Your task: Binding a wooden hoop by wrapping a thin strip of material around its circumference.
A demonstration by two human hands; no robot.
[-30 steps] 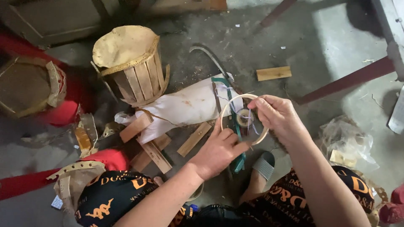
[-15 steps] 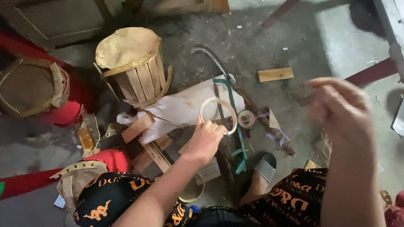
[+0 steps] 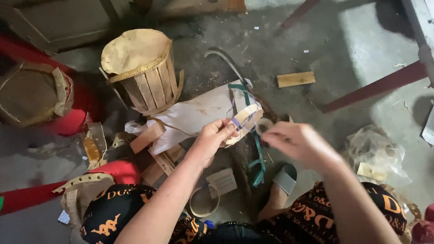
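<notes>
A thin wooden hoop point(image 3: 244, 123) is pinched by the left hand point(image 3: 212, 140) at frame centre. The right hand point(image 3: 296, 142), at its 3 o'clock, is loosely curled, fingers blurred; its grip cannot be told. A slatted wooden basket point(image 3: 140, 72) stands at 10 o'clock.

Thin pale wooden hoop point(image 3: 244, 123), matt, smooth bent strip, pinched by bare left hand point(image 3: 212, 141). Small roll of tape point(image 3: 263, 125) by right hand point(image 3: 298, 143), slightly glossy. Round slatted wooden basket point(image 3: 143, 72), rough matt slats, top covered in creased tan paper. White cloth sack point(image 3: 194, 115), matt, stained. Flat raw wood offcut point(image 3: 295, 79), unfinished. Grey concrete floor point(image 3: 280, 40), rough, dusty. Crumpled clear plastic bag point(image 3: 373, 149), shiny. Grey rubber sandal point(image 3: 285, 179), textured strap. Red plastic stool point(image 3: 86, 108), smooth.
</notes>
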